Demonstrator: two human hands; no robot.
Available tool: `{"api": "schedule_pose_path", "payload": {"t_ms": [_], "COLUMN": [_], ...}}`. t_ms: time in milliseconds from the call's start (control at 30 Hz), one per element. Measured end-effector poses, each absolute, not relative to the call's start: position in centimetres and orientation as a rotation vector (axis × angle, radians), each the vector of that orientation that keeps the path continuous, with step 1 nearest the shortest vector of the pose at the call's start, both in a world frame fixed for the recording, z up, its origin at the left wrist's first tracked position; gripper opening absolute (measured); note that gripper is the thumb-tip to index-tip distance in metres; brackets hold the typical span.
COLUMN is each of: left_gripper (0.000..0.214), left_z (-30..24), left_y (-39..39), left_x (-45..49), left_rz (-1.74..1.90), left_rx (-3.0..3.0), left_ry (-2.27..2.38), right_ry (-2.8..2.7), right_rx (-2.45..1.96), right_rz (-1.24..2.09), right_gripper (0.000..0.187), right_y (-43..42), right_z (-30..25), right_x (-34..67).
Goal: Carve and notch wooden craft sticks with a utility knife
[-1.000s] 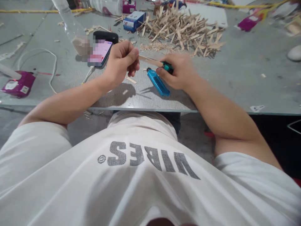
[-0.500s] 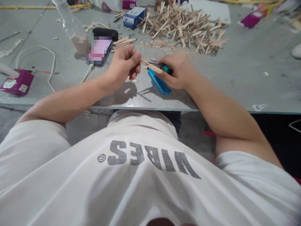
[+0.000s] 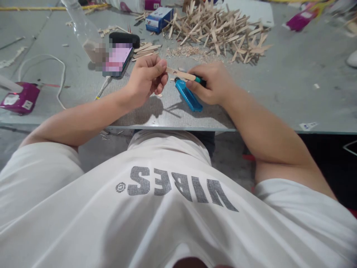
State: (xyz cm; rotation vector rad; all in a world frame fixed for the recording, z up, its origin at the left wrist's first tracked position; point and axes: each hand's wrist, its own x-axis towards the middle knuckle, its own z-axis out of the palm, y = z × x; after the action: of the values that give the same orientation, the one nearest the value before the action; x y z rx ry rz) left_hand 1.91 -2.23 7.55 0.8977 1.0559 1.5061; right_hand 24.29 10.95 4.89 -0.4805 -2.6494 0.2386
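Observation:
A flat wooden craft stick [image 3: 185,75] with a dark mark on it is pinched by one end in my left hand [image 3: 147,75]. Its free end reaches my right hand [image 3: 213,83], whose fingers are wrapped round a black and teal handle, apparently a utility knife [image 3: 199,80]. A silvery tip shows behind the stick; most of the tool is hidden by the fingers. Just below lies a narrow blue plastic case [image 3: 189,97] on the grey table [image 3: 173,117], close to my right thumb.
Beyond my hands spreads a large heap of craft sticks [image 3: 220,29], with wood shavings [image 3: 186,51] before it. A blue box [image 3: 159,19], a phone [image 3: 118,59], a clear bottle [image 3: 83,33] and a few stacked sticks [image 3: 146,51] stand left. A purple device [image 3: 21,97] sits far left.
The stick has turned closer to level, its free end rising slightly and shifting right. My right hand has shifted a little against it, and my left hand keeps its pinch.

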Motion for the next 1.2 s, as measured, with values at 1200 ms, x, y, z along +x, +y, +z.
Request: {"api": "schedule_pose_path", "payload": {"t_ms": [1200], "left_gripper": [0.018], "left_z": [7.2], "left_y": [-2.0], "left_x": [-0.4], "left_rz": [1.275], "left_rx": [1.608], "left_ry": [1.185], "right_ry": [-2.673], "right_rx": [-0.609], "right_rz": [0.115], "right_gripper": [0.09], "right_y": [11.0], "right_z": [5.3], "right_x": [24.8]}}
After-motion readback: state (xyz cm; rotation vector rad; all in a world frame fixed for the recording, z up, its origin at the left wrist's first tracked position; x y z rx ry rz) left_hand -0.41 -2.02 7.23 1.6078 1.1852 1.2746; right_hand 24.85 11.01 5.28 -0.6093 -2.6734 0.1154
